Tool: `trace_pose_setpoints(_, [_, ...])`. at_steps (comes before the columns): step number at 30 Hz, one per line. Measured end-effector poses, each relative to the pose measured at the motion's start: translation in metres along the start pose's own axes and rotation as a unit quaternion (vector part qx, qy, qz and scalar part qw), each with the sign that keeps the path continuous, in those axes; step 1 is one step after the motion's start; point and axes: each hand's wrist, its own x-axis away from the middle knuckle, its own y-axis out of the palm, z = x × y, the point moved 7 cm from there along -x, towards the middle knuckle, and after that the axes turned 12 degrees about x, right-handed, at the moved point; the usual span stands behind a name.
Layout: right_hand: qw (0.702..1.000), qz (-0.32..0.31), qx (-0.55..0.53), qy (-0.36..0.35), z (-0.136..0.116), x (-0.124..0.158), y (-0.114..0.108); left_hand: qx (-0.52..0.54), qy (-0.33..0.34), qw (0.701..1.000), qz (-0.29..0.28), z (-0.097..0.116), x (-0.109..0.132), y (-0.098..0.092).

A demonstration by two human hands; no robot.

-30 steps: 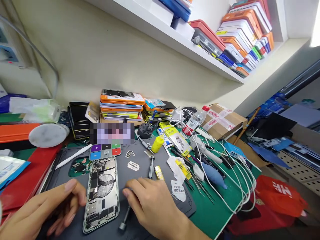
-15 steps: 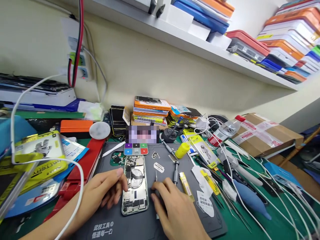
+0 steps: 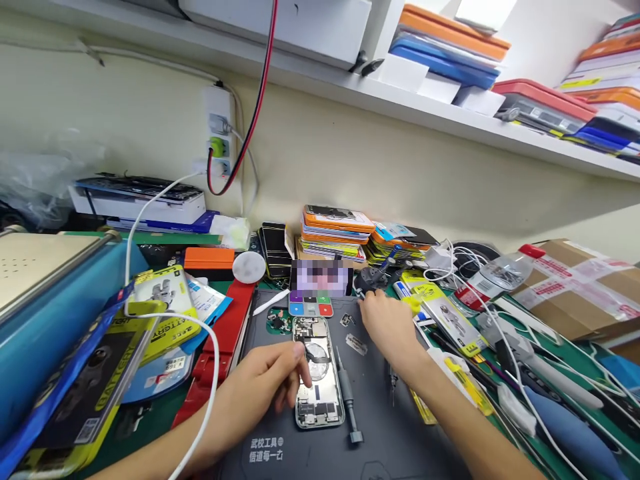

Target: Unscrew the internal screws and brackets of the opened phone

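Observation:
An opened smartphone (image 3: 320, 393) lies on the dark grey mat (image 3: 300, 460), its inner parts exposed. At the phone's left edge is my left hand (image 3: 285, 373), fingers loosely bent and apart, thumb over the frame, nothing in it. A grey screwdriver (image 3: 349, 393) rests on the mat just right of the phone. Farther back, my right hand (image 3: 393, 330) reaches to the mat's far right part, beside the black tool holder (image 3: 370, 279). Its fingers are closed together; what they pinch is hidden. Another screwdriver (image 3: 393, 385) lies partly below my right forearm.
A card with coloured squares (image 3: 311, 304) and a small metal piece (image 3: 346, 320) lie behind the phone. A propped phone screen (image 3: 323, 277) stands at the back. Yellow battery packs (image 3: 163, 300) crowd the left; a blue air blower (image 3: 575, 427) and white cables lie right.
My right hand has left the screwdriver beside the phone and moved up toward the tool holder. The left hand stays at the phone. The view has swung left.

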Motion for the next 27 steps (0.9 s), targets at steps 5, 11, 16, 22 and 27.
trace_pose_setpoints(5, [0.999, 0.021, -0.035, 0.008, -0.002, -0.002, 0.003, 0.014, 0.002, 1.000, 0.000, -0.001, 0.000, -0.002])
trace_pose_setpoints(11, [0.970, 0.112, -0.215, -0.020, 0.007, 0.017, -0.003, 0.006, 0.000, 1.000, 0.025, -0.003, -0.001, -0.008])
trace_pose_setpoints(16, [0.884, 0.177, -0.420, -0.105, 0.004, 0.057, -0.003, -0.184, 0.035, 0.981, 0.049, 0.007, 0.010, -0.003])
trace_pose_setpoints(22, [0.806, 0.205, -0.532, -0.157, -0.001, 0.087, 0.005, -0.426, 0.152, 0.892, -0.015, 0.007, 0.024, 0.023])
trace_pose_setpoints(27, [0.755, 0.169, -0.604, -0.191, -0.008, 0.097, -0.001, -0.553, 0.189, 0.808, -0.066, 0.003, 0.024, 0.035])
